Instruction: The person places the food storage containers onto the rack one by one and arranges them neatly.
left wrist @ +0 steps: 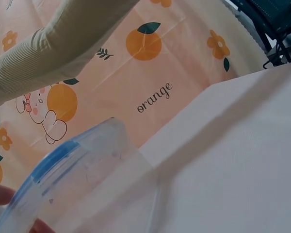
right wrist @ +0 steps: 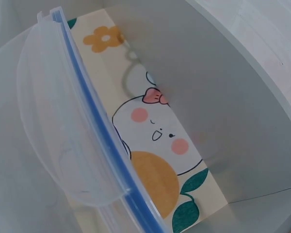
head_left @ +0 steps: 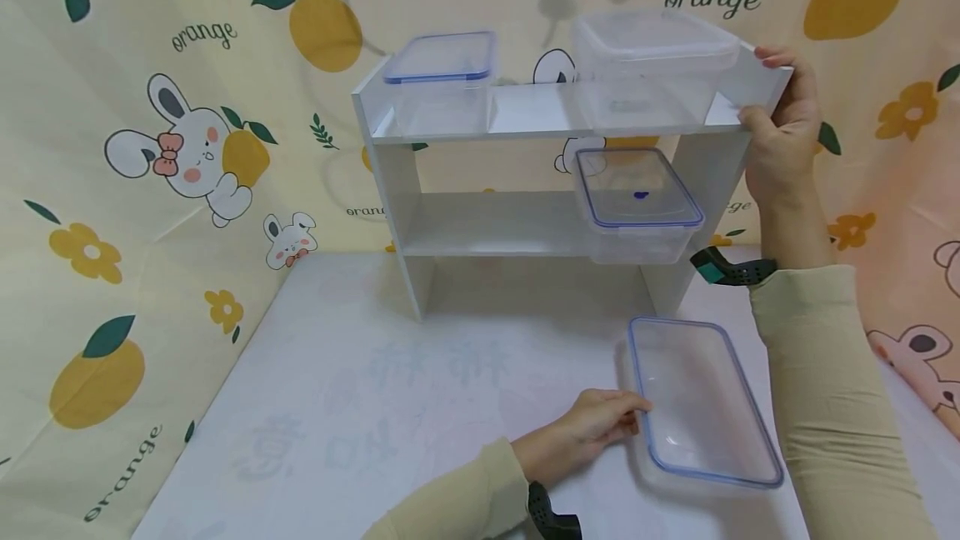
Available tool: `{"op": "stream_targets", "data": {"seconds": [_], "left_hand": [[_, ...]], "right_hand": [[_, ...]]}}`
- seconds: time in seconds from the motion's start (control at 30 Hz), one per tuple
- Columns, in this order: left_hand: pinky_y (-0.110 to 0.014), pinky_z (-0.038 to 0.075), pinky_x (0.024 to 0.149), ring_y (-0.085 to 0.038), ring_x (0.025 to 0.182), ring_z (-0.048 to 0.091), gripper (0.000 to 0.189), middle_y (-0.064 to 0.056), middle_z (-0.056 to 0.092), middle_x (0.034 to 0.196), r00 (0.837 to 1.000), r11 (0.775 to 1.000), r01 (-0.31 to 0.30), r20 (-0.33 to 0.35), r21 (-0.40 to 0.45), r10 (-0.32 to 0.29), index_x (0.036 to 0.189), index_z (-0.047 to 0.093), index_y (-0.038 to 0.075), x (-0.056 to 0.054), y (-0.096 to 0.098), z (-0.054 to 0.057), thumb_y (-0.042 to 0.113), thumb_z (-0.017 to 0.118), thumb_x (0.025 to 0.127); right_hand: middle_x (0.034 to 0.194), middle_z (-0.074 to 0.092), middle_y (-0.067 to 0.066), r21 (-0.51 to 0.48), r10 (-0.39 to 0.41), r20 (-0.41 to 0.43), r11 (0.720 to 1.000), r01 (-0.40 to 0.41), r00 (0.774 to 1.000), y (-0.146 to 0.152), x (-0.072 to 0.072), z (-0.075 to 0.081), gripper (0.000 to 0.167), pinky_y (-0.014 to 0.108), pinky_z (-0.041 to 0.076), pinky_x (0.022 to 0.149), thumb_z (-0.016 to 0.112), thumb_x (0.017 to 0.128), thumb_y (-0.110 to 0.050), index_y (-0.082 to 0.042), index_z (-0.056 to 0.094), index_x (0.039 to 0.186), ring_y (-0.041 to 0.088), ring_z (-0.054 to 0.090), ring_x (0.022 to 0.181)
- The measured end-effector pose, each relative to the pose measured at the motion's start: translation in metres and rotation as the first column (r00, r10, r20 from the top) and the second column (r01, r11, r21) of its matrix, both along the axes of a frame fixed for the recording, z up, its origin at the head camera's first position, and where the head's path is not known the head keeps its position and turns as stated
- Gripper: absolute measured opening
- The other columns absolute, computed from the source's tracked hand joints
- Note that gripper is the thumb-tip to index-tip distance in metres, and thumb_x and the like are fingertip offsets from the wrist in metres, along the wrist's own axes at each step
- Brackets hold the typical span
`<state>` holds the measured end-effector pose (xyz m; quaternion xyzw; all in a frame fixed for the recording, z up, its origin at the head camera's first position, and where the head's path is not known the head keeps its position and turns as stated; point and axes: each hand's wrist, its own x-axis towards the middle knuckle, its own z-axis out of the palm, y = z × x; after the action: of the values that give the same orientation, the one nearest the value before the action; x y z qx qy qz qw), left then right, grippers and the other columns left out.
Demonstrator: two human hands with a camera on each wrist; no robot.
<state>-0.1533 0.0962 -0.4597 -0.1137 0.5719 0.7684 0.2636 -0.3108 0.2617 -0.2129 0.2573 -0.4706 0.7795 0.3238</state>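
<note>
My left hand (head_left: 588, 432) pinches the left rim of a clear plastic food container (head_left: 697, 398) with a blue-edged lid, low at the right of the table. In the left wrist view, fingertips (left wrist: 2, 194) show at this container's (left wrist: 102, 184) edge. My right hand (head_left: 783, 132) grips the upper right end of a white two-tier shelf (head_left: 495, 223), thumb in front and fingers over the panel's edge. A blue-rimmed container (head_left: 637, 190) sits at the right of the middle board. The right wrist view shows a blue-rimmed container (right wrist: 77, 121) beside a shelf board (right wrist: 218, 87).
On the shelf's top board stand a blue-lidded container (head_left: 442, 86) at the left and a larger clear container (head_left: 652, 73) at the right. The white tabletop (head_left: 337, 407) extends to the left. A printed cloth (head_left: 187, 298) hangs behind and beside the shelf.
</note>
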Motion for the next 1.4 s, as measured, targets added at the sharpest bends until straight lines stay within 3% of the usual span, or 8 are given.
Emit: {"op": "stream_targets", "data": {"seconds": [0.23,0.63,0.87,1.17,1.4], "left_hand": [[-0.016,0.052,0.068,-0.009,0.071,0.057,0.023,-0.001,0.065,0.081,0.999,0.999,0.038,-0.006,0.004,-0.038,0.1,0.07,-0.006,-0.002,-0.012,-0.001,0.003,0.068,0.079],[-0.017,0.053,0.072,-0.01,0.077,0.057,0.03,-0.002,0.063,0.085,0.995,0.996,0.091,-0.043,0.003,-0.091,0.107,0.066,-0.009,-0.004,-0.036,-0.004,0.002,0.064,0.079],[-0.017,0.05,0.068,-0.008,0.073,0.054,0.023,0.002,0.059,0.077,0.995,0.995,0.091,-0.032,0.033,-0.09,0.1,0.066,-0.007,-0.004,-0.053,-0.005,0.002,0.064,0.079],[-0.02,0.051,0.075,-0.01,0.08,0.058,0.026,0.0,0.064,0.083,0.995,0.995,0.092,-0.051,0.029,-0.091,0.105,0.065,-0.008,-0.005,-0.077,-0.004,0.004,0.063,0.081],[-0.02,0.049,0.076,-0.01,0.08,0.055,0.005,0.003,0.062,0.081,0.992,0.992,0.12,-0.047,0.028,-0.119,0.086,0.067,0.006,-0.007,-0.095,0.002,0.006,0.063,0.083]], "right_hand": [[0.132,0.052,0.009,0.005,-0.004,0.001,1.0,0.004,1.0,-0.001,0.0,0.001,0.049,0.036,0.035,0.118,0.037,0.081,0.029,-0.005,0.056,0.111,0.026,0.042,0.127],[0.131,0.052,0.008,0.005,-0.004,0.002,1.0,0.004,1.0,0.0,0.001,0.001,0.048,0.038,0.034,0.118,0.037,0.082,0.029,-0.005,0.056,0.111,0.025,0.042,0.127],[0.13,0.052,0.009,0.003,0.024,-0.028,1.0,-0.024,0.999,0.0,0.002,0.0,0.047,0.039,0.034,0.119,0.037,0.082,0.029,-0.004,0.056,0.11,0.026,0.042,0.125],[0.13,0.052,0.009,-0.013,0.027,-0.021,1.0,-0.027,0.999,0.001,0.002,0.0,0.048,0.038,0.034,0.119,0.037,0.082,0.029,-0.004,0.056,0.11,0.026,0.042,0.126],[0.13,0.051,0.009,-0.004,0.017,-0.019,1.0,-0.017,1.0,0.0,0.0,0.0,0.048,0.038,0.034,0.119,0.037,0.082,0.029,-0.004,0.056,0.111,0.026,0.042,0.127]]}}
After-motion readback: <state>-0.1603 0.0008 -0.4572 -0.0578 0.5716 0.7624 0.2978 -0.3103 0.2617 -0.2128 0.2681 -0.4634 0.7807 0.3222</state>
